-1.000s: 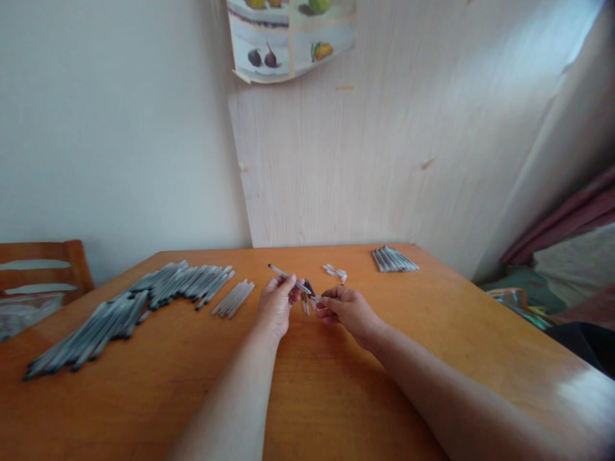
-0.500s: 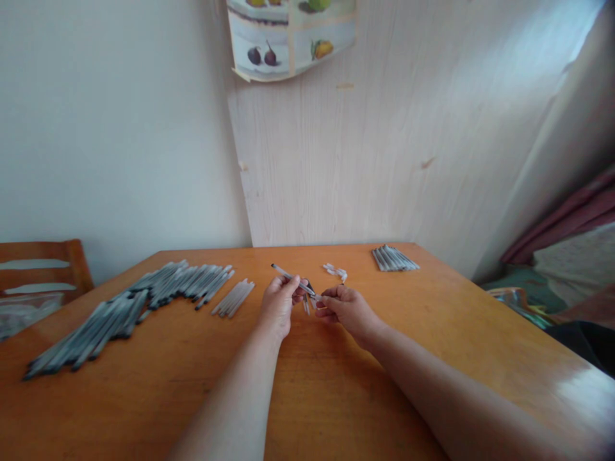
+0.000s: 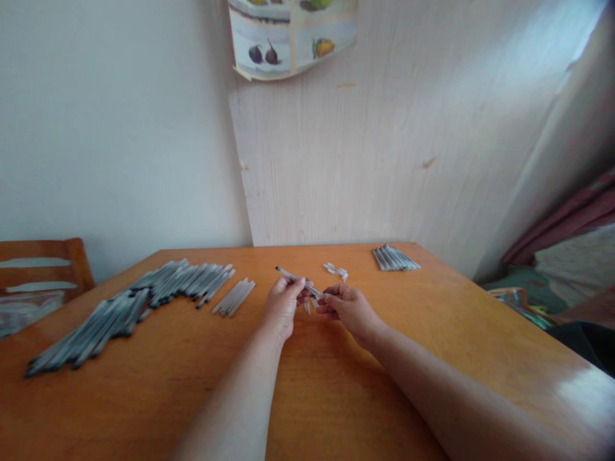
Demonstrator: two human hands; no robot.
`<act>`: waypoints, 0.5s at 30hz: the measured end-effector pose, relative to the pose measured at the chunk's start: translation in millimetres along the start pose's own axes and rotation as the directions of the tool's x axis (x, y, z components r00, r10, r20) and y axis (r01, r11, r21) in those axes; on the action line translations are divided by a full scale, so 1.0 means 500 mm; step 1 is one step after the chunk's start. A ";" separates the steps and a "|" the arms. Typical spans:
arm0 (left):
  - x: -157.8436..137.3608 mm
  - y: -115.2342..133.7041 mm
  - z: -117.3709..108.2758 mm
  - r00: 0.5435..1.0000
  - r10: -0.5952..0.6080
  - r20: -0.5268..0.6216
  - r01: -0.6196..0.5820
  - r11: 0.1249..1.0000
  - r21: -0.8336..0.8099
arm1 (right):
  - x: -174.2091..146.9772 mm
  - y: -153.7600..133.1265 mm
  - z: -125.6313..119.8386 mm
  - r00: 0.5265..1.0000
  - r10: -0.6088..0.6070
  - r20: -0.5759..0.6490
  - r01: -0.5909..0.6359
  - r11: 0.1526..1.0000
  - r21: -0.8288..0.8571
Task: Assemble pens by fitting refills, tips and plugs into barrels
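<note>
In the middle of the table, my left hand (image 3: 283, 306) is closed around a slim clear pen (image 3: 286, 274) with a dark far end. The pen slants down to the right. My right hand (image 3: 350, 308) pinches at its near end, and its fingertips hide what exactly meets there. A couple of thin pale pieces (image 3: 308, 307) show beneath, between the two hands. Just beyond my right hand lie several small white caps or plugs (image 3: 336, 271). A row of whitish tubes (image 3: 234, 298) rests left of my left hand.
Many dark-tipped pens (image 3: 91, 334) spread over the left of the wooden table (image 3: 307, 397). Another group of pens (image 3: 394, 258) lies at the back right. A wall stands behind the table's far edge, and a chair (image 3: 77, 266) is at the left.
The hands have drawn slightly closer together, with the pen moving a little right and down towards my right fingertips. A dark part near the left fingers shows less now.
</note>
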State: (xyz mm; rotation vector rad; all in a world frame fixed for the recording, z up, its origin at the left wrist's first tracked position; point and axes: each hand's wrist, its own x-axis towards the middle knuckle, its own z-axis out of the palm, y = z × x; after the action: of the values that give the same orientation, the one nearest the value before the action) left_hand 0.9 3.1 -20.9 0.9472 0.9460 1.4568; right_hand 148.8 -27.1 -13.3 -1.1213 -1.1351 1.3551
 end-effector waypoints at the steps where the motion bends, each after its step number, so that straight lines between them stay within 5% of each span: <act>1: -0.001 -0.001 0.000 1.000 -0.004 0.003 0.004 1.000 0.003 | 0.000 0.000 0.000 1.000 -0.004 0.004 0.004 1.000 0.006; 15: -0.013 0.007 0.010 0.997 -0.065 0.048 0.070 0.991 -0.113 | 0.006 0.006 -0.005 0.995 -0.102 -0.001 0.102 0.992 0.080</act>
State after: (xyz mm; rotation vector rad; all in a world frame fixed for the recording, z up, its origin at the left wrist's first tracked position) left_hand 4.8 -3.1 -16.3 0.8516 0.8455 1.4119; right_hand 150.6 -24.1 -16.6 -0.9907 -1.1154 1.3120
